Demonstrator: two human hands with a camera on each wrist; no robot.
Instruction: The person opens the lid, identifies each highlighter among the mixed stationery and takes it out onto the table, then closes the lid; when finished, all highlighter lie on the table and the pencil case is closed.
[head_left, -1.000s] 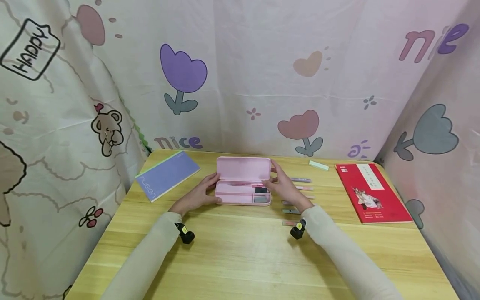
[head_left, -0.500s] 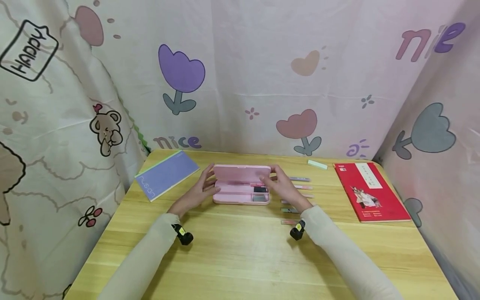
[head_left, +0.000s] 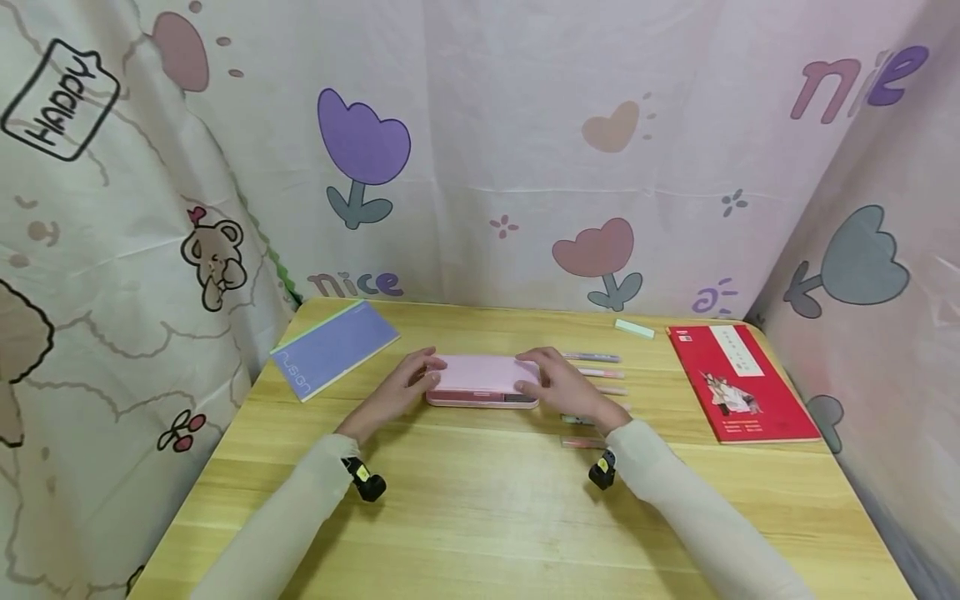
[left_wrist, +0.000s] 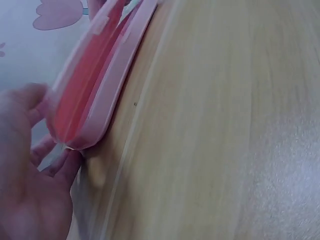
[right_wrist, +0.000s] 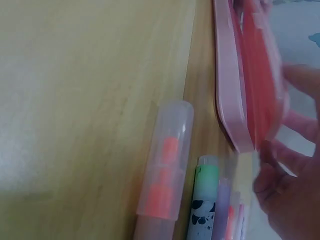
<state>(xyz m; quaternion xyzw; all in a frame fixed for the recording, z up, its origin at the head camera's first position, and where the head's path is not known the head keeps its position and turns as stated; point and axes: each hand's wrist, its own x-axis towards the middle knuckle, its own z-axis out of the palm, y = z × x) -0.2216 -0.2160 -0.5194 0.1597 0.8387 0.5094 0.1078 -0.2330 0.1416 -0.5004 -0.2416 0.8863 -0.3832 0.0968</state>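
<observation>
A pink pencil case (head_left: pixel 476 372) rests on the wooden table, its lid tilted low over the tray with a narrow gap along the front. My left hand (head_left: pixel 405 385) holds its left end, thumb on the lid and fingers at the back corner, as the left wrist view shows. At the other end my right hand (head_left: pixel 570 388) grips the lid in the same way, with fingertips over its top. Through the gap part of a grey block (head_left: pixel 517 398) shows inside; the rest of the contents is hidden by the lid.
Several pens and highlighters lie in a row right of the case, among them an orange highlighter (right_wrist: pixel 167 165) and a panda-print pen (right_wrist: pixel 204 205). A blue notebook (head_left: pixel 335 350) lies back left, a red book (head_left: pixel 738 387) right, a pale green stick (head_left: pixel 634 329) behind.
The pencil case's lid has swung from standing upright down toward the front, nearly onto the tray. Both hands have come forward and down with it.
</observation>
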